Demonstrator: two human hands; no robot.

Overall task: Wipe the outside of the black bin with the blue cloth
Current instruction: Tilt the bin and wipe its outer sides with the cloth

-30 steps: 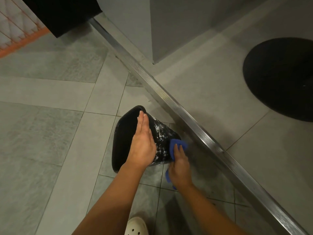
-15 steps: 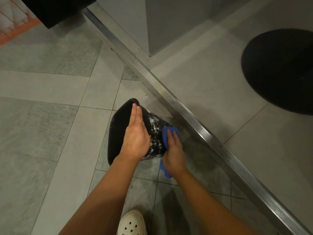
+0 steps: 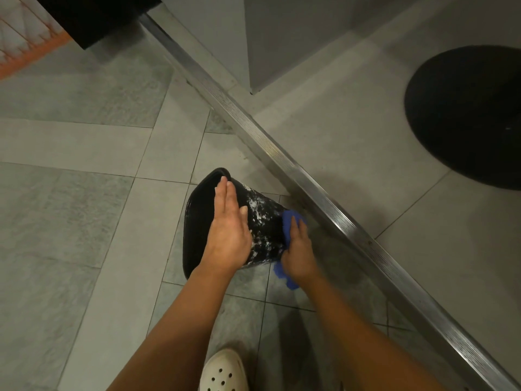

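The black bin [image 3: 197, 221] lies tipped over on the grey tiled floor [image 3: 84, 221] just below the middle of your view. Its dark rim points toward 9 o'clock and its base toward 3 o'clock. The side that faces up is spattered with white marks.

Your left hand [image 3: 228, 232] lies flat on top of the bin. Its fingers are straight and close together, pointing to 12 o'clock, and their tips reach the rim. The thumb rests on the speckled side. This hand holds nothing; it only presses down on the bin.

Your right hand [image 3: 300, 251] is at the bin's 3 o'clock end, near the base. Its fingers lie stretched along the blue cloth [image 3: 291, 217] and press it against the bin's side. The cloth shows past the fingertips toward 12 o'clock, and another fold of it hangs out under the wrist toward 6 o'clock. This hand is a little blurred and its thumb is hidden.

A ribbed metal strip [image 3: 324, 197] runs across the floor from 11 o'clock to 5 o'clock, just beside the cloth. A black round mat [image 3: 468, 117] lies at 2 o'clock, well apart from the bin. A white clog [image 3: 222, 371] shows at 6 o'clock, between your forearms.
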